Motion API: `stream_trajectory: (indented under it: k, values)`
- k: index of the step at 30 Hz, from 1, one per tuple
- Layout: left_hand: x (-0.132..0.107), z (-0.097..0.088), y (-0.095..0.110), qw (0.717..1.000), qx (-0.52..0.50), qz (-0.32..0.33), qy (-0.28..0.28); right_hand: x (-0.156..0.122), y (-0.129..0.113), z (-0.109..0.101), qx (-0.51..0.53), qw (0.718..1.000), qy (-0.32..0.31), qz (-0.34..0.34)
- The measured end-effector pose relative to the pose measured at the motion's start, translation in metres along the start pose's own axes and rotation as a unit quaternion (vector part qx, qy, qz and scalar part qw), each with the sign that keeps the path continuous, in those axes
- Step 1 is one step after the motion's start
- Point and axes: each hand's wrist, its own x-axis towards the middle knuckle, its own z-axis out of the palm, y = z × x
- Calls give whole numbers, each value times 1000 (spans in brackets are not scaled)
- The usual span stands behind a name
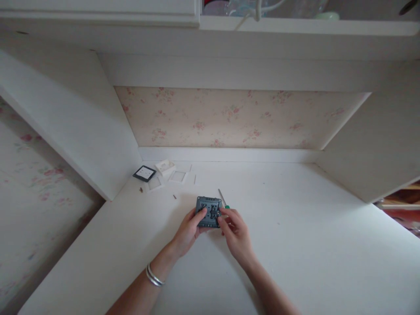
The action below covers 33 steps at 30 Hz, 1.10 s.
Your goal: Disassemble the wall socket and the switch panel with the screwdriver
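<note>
My left hand (pixel 192 227) grips a dark grey wall socket module (pixel 209 212) by its left side, thumb lying across the face with its black inner parts. At the socket's right edge, the thumb and index finger of my right hand (pixel 234 227) are pinched together. Whatever is between those fingertips is too small to make out. Behind the right hand a screwdriver (pixel 222 197) lies on the desk, its metal shaft pointing away and its green handle partly covered by the fingers.
On the white desk (pixel 311 245), at the back left, lie a black-framed socket plate (pixel 144 173), a white box-like part (pixel 165 166), white frames (pixel 179 176) and small loose pieces (pixel 174 197). Side panels and an overhead shelf (pixel 229 43) enclose the desk.
</note>
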Motion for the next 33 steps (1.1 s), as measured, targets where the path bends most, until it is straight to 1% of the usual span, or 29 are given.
stream_trajectory:
  k: [6,8,11,14,18,21,27,30,33]
  values:
    - [1,-3,-1,999,45,-5,12,-1,-3,-2,-99,994,-2,-48]
    - [1,-3,-2,999,49,2,9,-2,-4,-2,-120,991,-1,-63]
    - [2,-3,-3,999,44,9,9,-2,-4,-2,-135,989,0,-67]
    - [2,-3,-5,1000,22,16,3,-3,-6,-2,-138,989,-4,-52]
    - [2,-2,-6,1000,-16,10,-7,-3,-7,-1,-108,994,-1,-21]
    - [1,-2,-5,1000,-21,3,-9,-2,-6,-1,-89,996,0,-5]
    - [0,0,-2,1000,-26,12,-12,-2,-3,-1,-75,997,-3,18]
    - [0,0,-2,1000,-23,11,-14,-3,-4,-1,-72,997,-6,5]
    - [0,0,-3,1000,-17,17,-9,-3,-6,-1,-95,995,-10,-37]
